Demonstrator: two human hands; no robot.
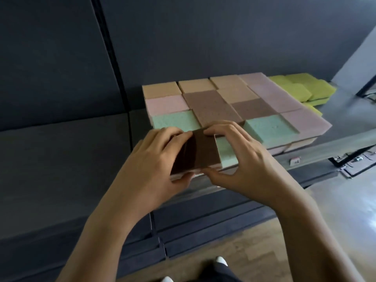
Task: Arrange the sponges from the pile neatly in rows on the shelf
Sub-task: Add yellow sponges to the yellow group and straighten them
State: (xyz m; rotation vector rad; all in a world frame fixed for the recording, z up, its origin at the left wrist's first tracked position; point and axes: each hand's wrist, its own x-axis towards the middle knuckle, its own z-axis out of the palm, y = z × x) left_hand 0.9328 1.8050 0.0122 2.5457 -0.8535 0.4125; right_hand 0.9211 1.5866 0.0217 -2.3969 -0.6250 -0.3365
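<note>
A dark brown sponge [200, 150] with a pale underside lies at the front edge of the grey shelf [325, 143]. Both hands hold it: my left hand [154, 159] grips its left side, fingers on its far edge and thumb under the near edge. My right hand [242, 157] pinches the right side the same way. Behind it, sponges lie in tidy stacked rows: tan [161, 89], pink [165, 104], brown [213, 104], mint green [268, 127] and mauve [301, 119]. A mint sponge [226, 152] lies just right of the brown one.
A loose heap of yellow-green sponges [301, 88] lies at the shelf's far right. Dark padded wall panels [61, 78] stand behind and to the left. Below are dark shelf edges [203, 231], a wooden floor [244, 251] and my shoes [220, 261].
</note>
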